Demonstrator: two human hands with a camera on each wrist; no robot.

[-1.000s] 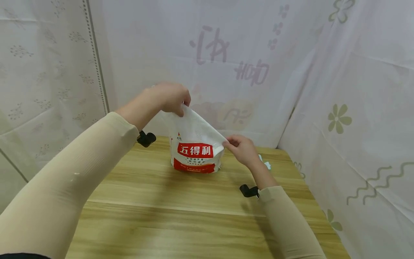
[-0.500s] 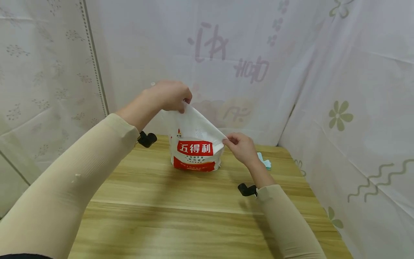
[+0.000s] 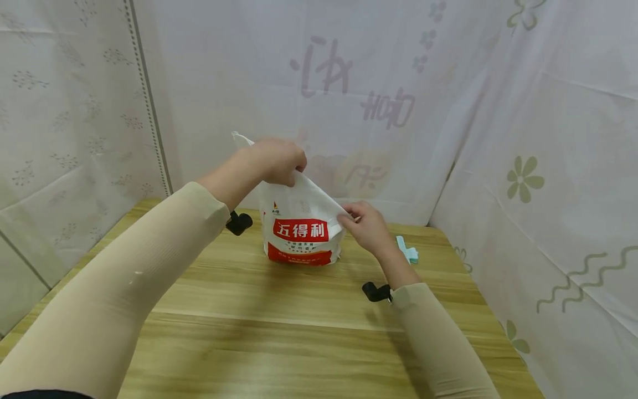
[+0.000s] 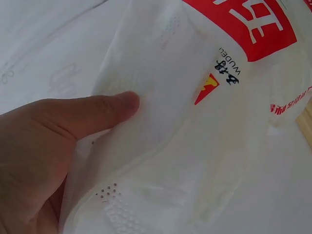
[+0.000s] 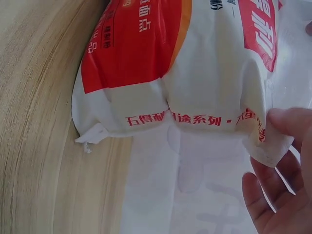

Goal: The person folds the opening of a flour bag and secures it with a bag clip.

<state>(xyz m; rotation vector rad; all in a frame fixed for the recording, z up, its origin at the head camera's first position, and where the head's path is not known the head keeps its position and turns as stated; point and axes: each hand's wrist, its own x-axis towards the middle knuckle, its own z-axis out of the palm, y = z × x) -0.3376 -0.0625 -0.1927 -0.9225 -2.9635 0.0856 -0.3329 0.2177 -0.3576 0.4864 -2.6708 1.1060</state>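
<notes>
A white and red flour bag [image 3: 296,206] stands upright on the wooden table [image 3: 279,327], its lower part full and its upper part flat and slack. My left hand [image 3: 280,160] grips the top edge near the middle; in the left wrist view the thumb [image 4: 109,111] lies across the white film and the fingers are mostly hidden behind it. At the bag's right upper corner, my right hand [image 3: 368,224] pinches the edge between thumb and fingers. The right wrist view shows that corner of the bag [image 5: 268,151] folded to a point in the right hand [image 5: 287,190].
A pale teal object [image 3: 407,250] lies on the table beyond my right wrist. White patterned curtains [image 3: 369,72] hang close behind the table and along both sides. Black wrist cameras [image 3: 240,223] stick out below each wrist.
My left hand has slid right and slightly down along the bag's top edge, baring the upper left corner. The right hand has shifted a little left and the slack top has loosened.
</notes>
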